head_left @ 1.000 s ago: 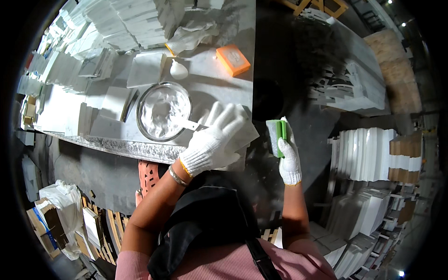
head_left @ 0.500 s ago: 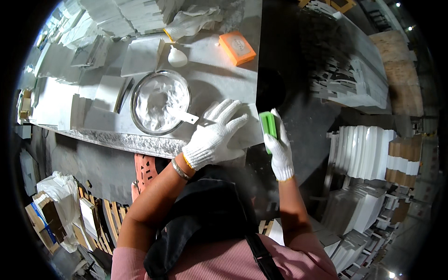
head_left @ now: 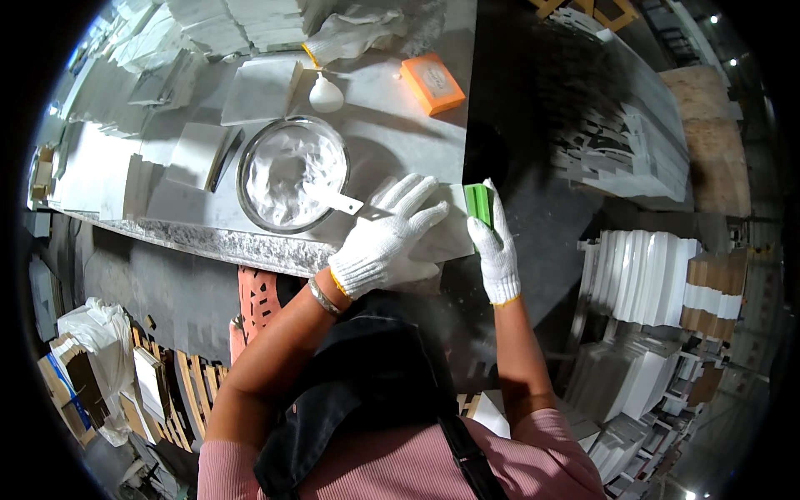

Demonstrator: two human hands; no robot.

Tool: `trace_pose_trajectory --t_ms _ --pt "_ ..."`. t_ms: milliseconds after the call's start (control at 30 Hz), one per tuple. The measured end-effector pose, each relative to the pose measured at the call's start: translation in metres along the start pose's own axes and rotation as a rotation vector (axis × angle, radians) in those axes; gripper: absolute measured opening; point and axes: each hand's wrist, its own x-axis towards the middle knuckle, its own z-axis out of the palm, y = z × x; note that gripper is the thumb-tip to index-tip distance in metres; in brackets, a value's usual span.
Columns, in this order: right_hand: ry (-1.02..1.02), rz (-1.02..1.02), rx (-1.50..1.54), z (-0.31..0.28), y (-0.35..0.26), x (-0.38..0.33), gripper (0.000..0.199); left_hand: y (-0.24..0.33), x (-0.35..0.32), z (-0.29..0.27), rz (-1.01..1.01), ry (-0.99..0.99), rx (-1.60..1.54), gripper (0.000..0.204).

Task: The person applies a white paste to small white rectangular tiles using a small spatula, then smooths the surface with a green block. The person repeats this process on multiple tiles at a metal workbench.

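Since the earlier frames: the left hand (head_left: 385, 247) lies flatter on the white tile (head_left: 442, 235), fingers (head_left: 410, 190) spread wide, palm pressing it down. The right hand (head_left: 495, 252) has moved in from well off the corner to the tile's right edge; its fingers are wrapped round a green block (head_left: 478, 204), which now sits against that edge. The view has also shifted, so the bowl (head_left: 292, 183) sits more central.

The tile lies at the near right corner of the tabletop (head_left: 392, 133), overhanging slightly.

Counts: two gloved hands; one tile under hand; one green block; one metal bowl of white paste with one scraper (head_left: 335, 198) resting in it; one orange block (head_left: 432, 83) further back; one small white bulb-shaped thing (head_left: 326, 94) beside the bowl. Stacked white tiles (head_left: 242, 21) beyond: too many to count.
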Motion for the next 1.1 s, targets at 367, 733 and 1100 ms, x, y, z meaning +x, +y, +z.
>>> trace_pose_trajectory --t_ms 367,733,1100 --pt "0.007 -0.122 0.006 -0.001 0.004 -0.002 0.071 0.002 0.001 -0.002 0.002 -0.031 -0.005 0.078" --pt "-0.01 -0.089 -0.061 0.003 0.007 -0.002 0.069 -0.003 -0.001 0.0 0.014 -0.014 -0.012 0.077" --pt "0.027 -0.203 -0.139 0.005 0.013 -0.002 0.066 -0.001 -0.001 -0.002 0.017 -0.034 -0.013 0.078"
